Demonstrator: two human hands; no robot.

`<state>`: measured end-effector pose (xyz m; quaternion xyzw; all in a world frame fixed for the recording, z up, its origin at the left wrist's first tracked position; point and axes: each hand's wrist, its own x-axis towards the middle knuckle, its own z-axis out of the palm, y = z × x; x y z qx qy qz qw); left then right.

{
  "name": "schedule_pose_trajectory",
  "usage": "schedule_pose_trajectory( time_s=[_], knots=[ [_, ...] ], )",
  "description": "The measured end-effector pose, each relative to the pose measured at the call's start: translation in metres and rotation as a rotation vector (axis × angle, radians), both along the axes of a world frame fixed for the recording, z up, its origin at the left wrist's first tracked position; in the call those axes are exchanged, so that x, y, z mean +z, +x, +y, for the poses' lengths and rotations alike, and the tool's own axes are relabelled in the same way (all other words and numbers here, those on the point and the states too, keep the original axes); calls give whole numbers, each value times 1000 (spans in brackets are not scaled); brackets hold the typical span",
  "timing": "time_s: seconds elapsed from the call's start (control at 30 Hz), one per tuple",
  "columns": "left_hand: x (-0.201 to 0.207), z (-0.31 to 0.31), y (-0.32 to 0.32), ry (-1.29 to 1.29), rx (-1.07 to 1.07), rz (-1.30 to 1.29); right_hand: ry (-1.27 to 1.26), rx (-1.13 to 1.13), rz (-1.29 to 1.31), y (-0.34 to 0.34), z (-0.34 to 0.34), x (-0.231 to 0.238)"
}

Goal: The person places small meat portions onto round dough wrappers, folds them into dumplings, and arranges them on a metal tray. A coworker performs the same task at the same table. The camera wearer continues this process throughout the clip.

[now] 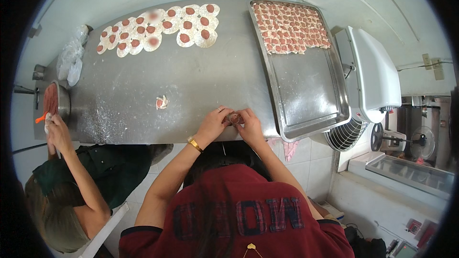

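- Near the front edge of the table (pixel 215 74), the person's left hand (pixel 213 122) and right hand (pixel 250 125) meet around one meat-filled dumpling (pixel 234 118).
- Both grips pinch it: fingertips press on its rim from either side, and the meat shows through the middle.
- The step in hand looks like gathering the wrapper's edge into pleats – the top is open, so the shaping seems unfinished.
- The next move probably calls for small, even tucks round the rim, without squeezing the filling out.
- One folded dumpling (pixel 162 102) lies alone on the table, left of the hands and well apart from them.
- Farther back, about twenty-one flat round wrappers (pixel 188 24) lie overlapping or side by side, each topped with one dab of meat – two of the dabs are blurred.
- One large metal tray (pixel 311 91) stands at the right; its far part is packed with dumplings (pixel 289 26) in rows, too tight to count surely.
- At the left is one metal bowl (pixel 64 102) of minced meat (pixel 50 98), with one co-worker's hand (pixel 59 134) and one orange utensil (pixel 41 118) beside it.
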<state>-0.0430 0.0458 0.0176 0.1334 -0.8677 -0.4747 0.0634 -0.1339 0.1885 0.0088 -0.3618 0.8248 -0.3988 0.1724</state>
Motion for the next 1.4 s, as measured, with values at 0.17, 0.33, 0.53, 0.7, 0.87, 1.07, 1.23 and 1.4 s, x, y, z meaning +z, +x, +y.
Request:
schedule_pose_trajectory(
  time_s=[0.17,0.33,0.53,0.7,0.87,1.07,1.23,1.4],
  knots=[
    [-5,2,-6,-17,26,0,-36,-13,-16,-7,-3,-8],
    [-4,1,-11,-89,44,49,-16,-44,46,-11,1,-4],
    [-4,-4,-24,-74,13,-9,-57,-4,1,-25,-9,-10],
    [-10,-9,-25,24,10,-51,-8,14,33,-27,-6,4],
    [-15,-54,-20,128,263,-180,53,137,154,-17,-11,12],
    [-45,-151,-53,-215,728,-12,-176,-10,-124,-50,6,30],
    [-65,-221,-83,-201,874,4,-236,-395,11,-155,53,32],
    [-56,-220,-106,-482,938,-5,-111,-651,180,-279,81,10]
  ],
)
